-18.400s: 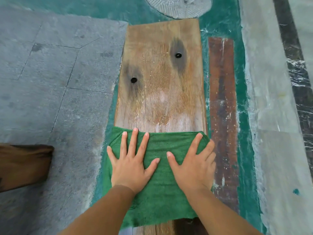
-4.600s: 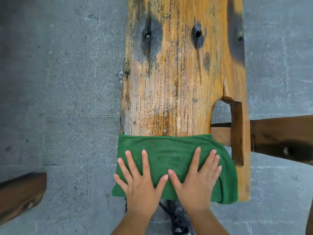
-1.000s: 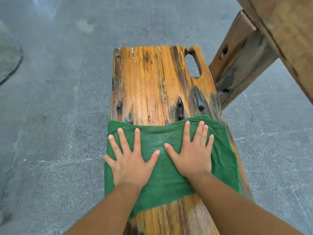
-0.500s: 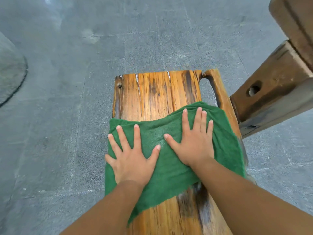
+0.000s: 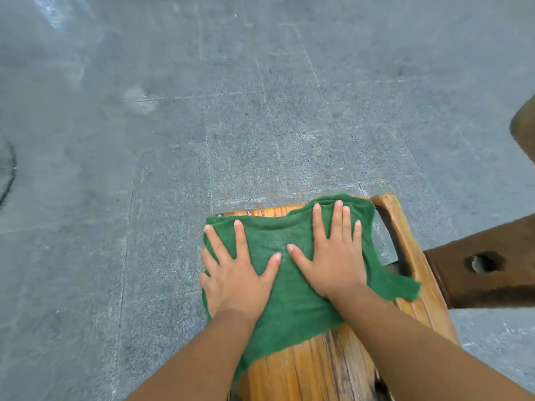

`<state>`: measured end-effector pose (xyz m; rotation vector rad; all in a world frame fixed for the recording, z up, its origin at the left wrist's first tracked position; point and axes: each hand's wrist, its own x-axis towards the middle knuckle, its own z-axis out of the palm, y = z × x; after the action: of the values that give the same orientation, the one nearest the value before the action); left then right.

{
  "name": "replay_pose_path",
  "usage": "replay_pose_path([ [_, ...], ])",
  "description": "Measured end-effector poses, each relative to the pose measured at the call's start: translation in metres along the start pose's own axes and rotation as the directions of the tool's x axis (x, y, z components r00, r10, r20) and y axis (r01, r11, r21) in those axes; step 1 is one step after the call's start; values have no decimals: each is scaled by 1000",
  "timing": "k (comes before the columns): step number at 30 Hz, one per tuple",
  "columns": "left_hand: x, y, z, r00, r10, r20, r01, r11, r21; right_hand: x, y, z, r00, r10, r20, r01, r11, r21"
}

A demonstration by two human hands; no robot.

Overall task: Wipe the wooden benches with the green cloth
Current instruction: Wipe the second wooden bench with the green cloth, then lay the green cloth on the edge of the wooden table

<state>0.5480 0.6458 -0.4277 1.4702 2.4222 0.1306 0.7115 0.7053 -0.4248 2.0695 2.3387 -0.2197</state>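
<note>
Two hands lay flat, side by side, on the green cloth (image 5: 282, 299). On the left hand (image 5: 234, 273) the fingers (image 5: 240, 235) were straight and spread wide. On the right hand (image 5: 333, 256) the fingers (image 5: 337, 218) were straight and closer together. The thumbs angled toward each other. Neither hand gripped; both pressed the cloth down onto the wooden bench (image 5: 312, 369).

- Bench long axis: roughly 6 to 12 o'clock, running away from the person.
- Cloth: spread across the plank at its 12 o'clock end. Its edge under the right fingertips sat at the end of the board.
- Left side lagged: a thin bare strip of wood (image 5: 269, 211) showed at 12 o'clock of the left fingers.
- Right hand was nearer the end.
- At 3 o'clock of the right hand, a loose flap of cloth overlapped the slot (image 5: 385, 244) cut in the plank. A dark brown beam (image 5: 477, 273) stood beyond.

Judgement: almost no forward travel remained. The left corner looked unwiped. Any further push toward 12 would likely carry the cloth off onto the stone floor (image 5: 144, 169).
</note>
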Motion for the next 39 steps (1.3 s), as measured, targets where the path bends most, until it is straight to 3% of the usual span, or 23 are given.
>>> replay_pose_path([
  [8,72,4,-14,999,-34,1,34,999,-26,65,-28,-6,998,-68,12,68,995,-75],
  [19,103,9,-25,998,-59,36,61,997,-41,86,-36,-12,998,-43,40,46,997,-64],
  [28,128,13,-30,965,-118,233,145,984,-103,109,-36,-15,991,-71,110,78,995,-58],
  [31,144,5,-36,922,-137,362,200,969,-143,130,-40,-17,964,-60,258,78,995,-59],
  [34,165,-6,-55,855,-93,510,285,906,-312,146,-56,-31,880,100,465,-42,990,-134],
  [36,186,-22,-75,860,-16,511,254,881,-399,157,-81,-41,851,145,505,-52,980,-194],
  [39,216,-54,-119,897,88,433,114,901,-419,173,-135,-69,885,77,460,-61,997,-49],
])
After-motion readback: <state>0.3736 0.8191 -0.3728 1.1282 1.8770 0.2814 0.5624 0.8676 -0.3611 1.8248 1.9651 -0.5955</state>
